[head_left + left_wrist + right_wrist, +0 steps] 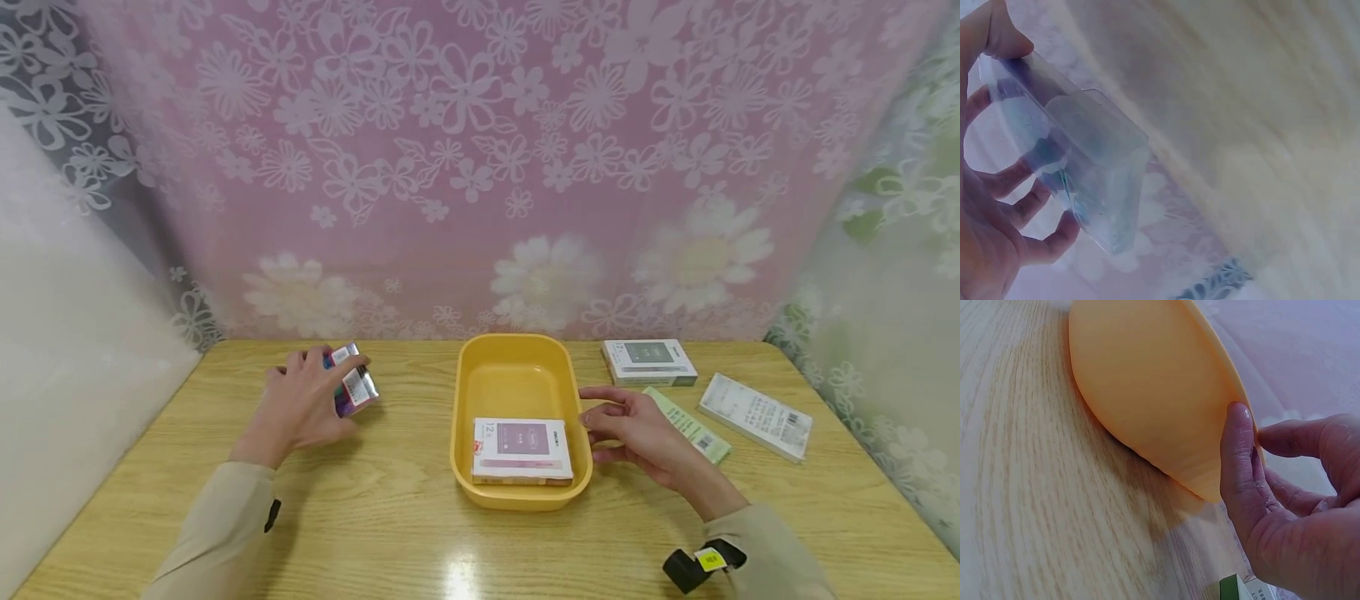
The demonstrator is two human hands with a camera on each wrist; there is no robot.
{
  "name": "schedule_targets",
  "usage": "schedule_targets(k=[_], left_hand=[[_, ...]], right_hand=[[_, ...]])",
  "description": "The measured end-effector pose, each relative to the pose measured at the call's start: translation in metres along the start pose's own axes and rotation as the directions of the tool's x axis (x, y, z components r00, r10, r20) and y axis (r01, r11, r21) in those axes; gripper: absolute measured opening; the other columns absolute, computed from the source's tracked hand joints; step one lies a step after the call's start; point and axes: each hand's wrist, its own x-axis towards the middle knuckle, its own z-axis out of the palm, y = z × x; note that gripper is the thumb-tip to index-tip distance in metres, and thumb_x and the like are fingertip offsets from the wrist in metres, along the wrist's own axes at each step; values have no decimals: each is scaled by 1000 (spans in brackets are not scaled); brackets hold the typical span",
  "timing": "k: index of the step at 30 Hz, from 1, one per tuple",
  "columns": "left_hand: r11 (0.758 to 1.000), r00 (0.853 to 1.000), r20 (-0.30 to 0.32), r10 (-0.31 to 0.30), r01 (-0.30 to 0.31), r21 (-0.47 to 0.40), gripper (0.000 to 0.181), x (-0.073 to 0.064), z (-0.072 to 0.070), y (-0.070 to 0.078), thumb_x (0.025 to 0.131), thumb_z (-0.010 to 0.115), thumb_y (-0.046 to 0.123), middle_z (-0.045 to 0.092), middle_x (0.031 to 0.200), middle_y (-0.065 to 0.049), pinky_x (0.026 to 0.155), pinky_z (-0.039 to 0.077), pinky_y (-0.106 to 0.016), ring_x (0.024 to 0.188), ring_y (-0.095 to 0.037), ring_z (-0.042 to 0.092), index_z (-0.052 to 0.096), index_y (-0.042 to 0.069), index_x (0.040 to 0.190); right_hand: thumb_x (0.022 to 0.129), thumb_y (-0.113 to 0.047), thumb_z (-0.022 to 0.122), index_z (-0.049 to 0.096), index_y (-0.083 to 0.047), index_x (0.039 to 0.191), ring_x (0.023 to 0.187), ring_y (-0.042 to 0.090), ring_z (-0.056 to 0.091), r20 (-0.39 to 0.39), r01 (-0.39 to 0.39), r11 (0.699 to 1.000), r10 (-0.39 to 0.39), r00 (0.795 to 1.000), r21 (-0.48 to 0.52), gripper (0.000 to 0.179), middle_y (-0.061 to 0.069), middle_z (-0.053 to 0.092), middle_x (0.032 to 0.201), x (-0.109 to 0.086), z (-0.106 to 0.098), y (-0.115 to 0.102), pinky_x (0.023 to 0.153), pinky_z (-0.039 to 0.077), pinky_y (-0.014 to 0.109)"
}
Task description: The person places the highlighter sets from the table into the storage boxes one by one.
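In the head view my left hand [303, 400] grips a clear plastic box [360, 388] with a white label and purple and teal colours, at the table's left. The left wrist view shows the clear box [1091, 144] tilted between thumb and fingers; its contents are blurred. My right hand [637, 433] holds the right rim of a yellow plastic basket [513, 342]. Up close, a finger of the right hand [1291, 494] lies along the basket's outer wall [1147, 381] and another touches its edge. Inside the basket, a white and purple box [521, 452] lies near the front.
Right of the basket lie a white and grey-green box [649, 362], a light green packet [688, 425] partly behind my right hand, and a white printed box [756, 415]. A floral curtain [465, 167] hangs behind the wood-grain table [360, 533].
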Motion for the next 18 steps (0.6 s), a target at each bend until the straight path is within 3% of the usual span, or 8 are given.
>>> schedule_targets(k=[8,18], left_hand=[[997,993,-97,73,-75,-15,84,5,-19,19,69,78,49,47,143,-25,81,50,-70,119,-52,51,49,36,147],[991,983,-137,119,-125,-39,86,9,-29,36,68,78,47,43,148,-22,83,49,-70,122,-48,50,48,38,149]], right_hand=[[101,-17,63,34,2,154,86,13,71,-2,1,1000,-1,1000,-4,63,1,71,102,0,0,-1,71,64,29],[101,-17,63,34,2,154,86,13,71,-1,0,1000,0,1000,-1,63,1,71,102,-1,-1,-1,71,64,29]])
